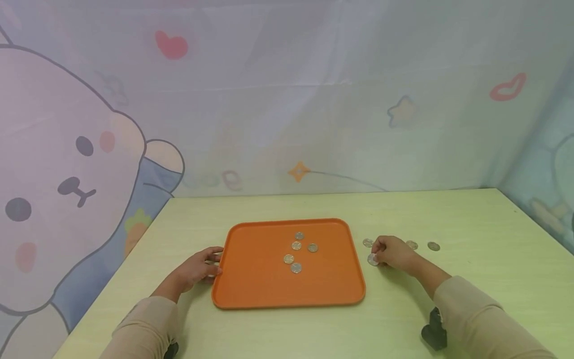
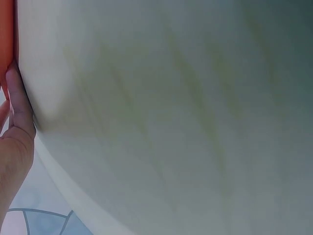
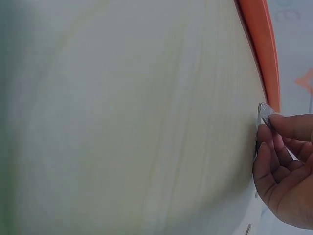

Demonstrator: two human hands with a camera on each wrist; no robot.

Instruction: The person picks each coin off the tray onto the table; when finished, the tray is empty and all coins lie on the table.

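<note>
An orange tray (image 1: 251, 289) lies on the pale green table, with several silver coins (image 1: 296, 254) near its middle. My left hand (image 1: 204, 267) rests against the tray's left rim, fingers touching it; the left wrist view shows a finger (image 2: 17, 98) beside the orange edge (image 2: 6, 34). My right hand (image 1: 390, 252) is just right of the tray and pinches a coin (image 1: 372, 259) at the table surface. In the right wrist view the coin (image 3: 264, 112) stands on edge between the fingertips (image 3: 281, 127), close to the tray rim (image 3: 261, 39).
More loose coins lie on the table around my right hand: one (image 1: 367, 243) just left of it, two to its right (image 1: 411, 245) (image 1: 433, 246). A cartoon-printed curtain hangs behind and to the left. A dark wrist mount (image 1: 434, 333) shows on my right forearm.
</note>
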